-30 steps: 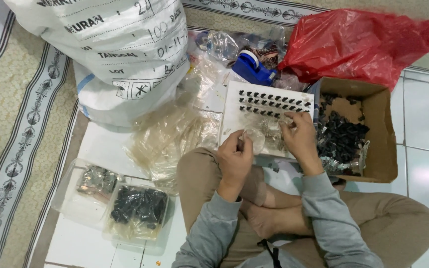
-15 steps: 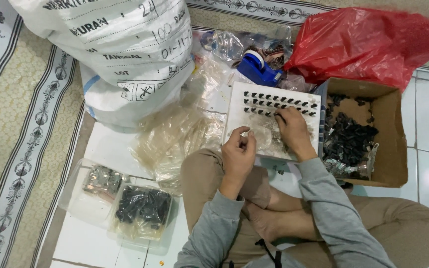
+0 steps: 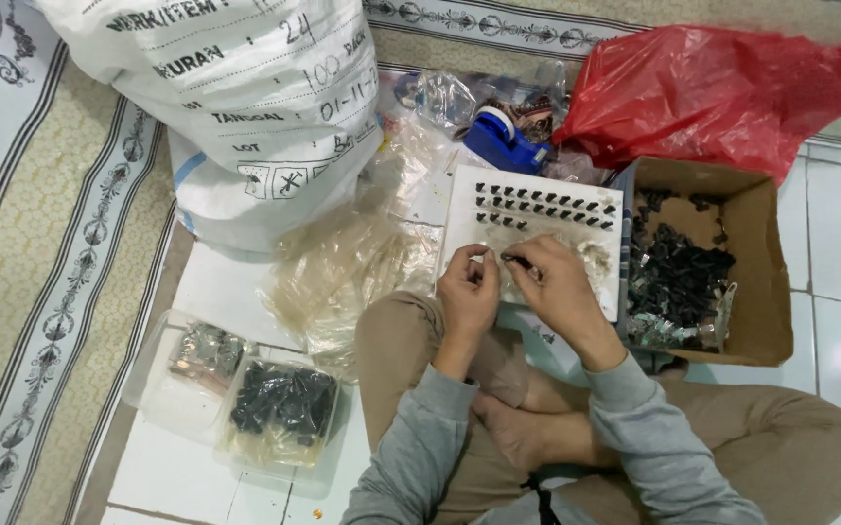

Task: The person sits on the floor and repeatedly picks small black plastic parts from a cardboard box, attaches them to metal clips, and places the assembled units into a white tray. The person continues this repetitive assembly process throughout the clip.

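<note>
The left hand (image 3: 469,292) has closed in beside the right hand (image 3: 549,287), both now pinching one small black clip (image 3: 516,260) over the white perforated board (image 3: 537,233)

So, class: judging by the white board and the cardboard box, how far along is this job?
Done: about two and a half rows of small black pieces stand on the white board. In hand: the right hand and left hand pinch another piece. Left: the board's lower part is bare, and the cardboard box holds many more.
</note>
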